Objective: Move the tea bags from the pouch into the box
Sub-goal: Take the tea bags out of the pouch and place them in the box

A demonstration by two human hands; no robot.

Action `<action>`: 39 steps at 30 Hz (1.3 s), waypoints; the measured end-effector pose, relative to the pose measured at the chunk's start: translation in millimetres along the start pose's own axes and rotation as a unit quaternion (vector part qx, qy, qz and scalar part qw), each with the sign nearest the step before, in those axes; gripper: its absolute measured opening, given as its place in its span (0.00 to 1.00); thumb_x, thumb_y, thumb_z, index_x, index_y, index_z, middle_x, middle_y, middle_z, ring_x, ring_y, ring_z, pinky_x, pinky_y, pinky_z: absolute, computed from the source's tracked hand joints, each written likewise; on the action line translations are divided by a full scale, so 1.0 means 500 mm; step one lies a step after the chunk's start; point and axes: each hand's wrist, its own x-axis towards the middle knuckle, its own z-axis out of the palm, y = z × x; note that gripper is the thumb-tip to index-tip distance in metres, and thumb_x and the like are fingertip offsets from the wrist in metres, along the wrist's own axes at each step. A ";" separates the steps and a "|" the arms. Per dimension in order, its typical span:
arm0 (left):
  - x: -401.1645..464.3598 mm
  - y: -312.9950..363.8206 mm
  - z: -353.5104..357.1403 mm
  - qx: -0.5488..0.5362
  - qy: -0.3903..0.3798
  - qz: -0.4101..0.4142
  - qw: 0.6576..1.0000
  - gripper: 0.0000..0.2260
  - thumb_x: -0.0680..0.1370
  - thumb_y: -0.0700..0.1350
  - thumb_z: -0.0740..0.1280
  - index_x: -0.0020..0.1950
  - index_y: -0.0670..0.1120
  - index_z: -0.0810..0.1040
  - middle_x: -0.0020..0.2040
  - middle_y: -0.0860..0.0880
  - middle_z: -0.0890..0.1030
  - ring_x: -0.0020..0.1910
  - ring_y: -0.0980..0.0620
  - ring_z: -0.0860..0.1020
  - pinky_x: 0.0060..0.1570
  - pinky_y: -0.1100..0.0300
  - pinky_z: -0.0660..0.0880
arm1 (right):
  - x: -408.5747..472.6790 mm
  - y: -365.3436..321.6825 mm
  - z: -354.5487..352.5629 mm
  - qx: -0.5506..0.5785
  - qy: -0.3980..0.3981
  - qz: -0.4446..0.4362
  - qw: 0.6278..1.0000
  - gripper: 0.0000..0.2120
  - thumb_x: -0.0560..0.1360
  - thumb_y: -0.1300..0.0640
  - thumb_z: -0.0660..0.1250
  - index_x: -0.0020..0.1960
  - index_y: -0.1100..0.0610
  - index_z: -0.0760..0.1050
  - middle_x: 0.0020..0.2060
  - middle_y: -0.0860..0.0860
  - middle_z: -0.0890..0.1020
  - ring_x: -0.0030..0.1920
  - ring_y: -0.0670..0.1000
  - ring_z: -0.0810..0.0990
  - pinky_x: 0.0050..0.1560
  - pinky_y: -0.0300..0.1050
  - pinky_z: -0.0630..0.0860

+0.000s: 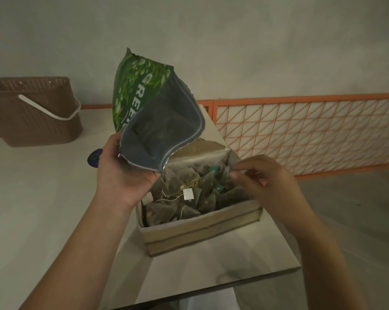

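Observation:
A green foil pouch point(144, 97) is held up over the table with its open mouth facing me and tilted toward the box; its grey inside shows dark tea bags. My left hand point(122, 171) grips the pouch's lower edge. A beige cardboard box point(202, 229) stands open on the table, filled with several pyramid tea bags point(187, 198) with strings and small tags. My right hand point(263, 180) hovers over the box's right rim, its thumb and fingers pinching a tea bag at the box's back right corner.
A brown perforated basket point(34, 113) with a white handle stands at the table's back left. An orange wire-grid panel point(301, 133) runs along the right behind the table. The white table's point(211, 265) front right corner lies just beyond the box.

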 end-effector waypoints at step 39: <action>-0.034 0.056 -0.045 0.028 0.037 0.076 0.996 0.15 0.74 0.55 0.66 0.52 0.50 0.87 0.69 0.49 0.79 0.68 0.48 0.77 0.50 0.59 0.79 | 0.090 -0.127 0.168 -0.246 -0.275 -0.027 0.929 0.18 0.78 0.40 0.59 0.68 0.33 0.68 0.65 0.47 0.67 0.66 0.52 0.62 0.67 0.56 0.61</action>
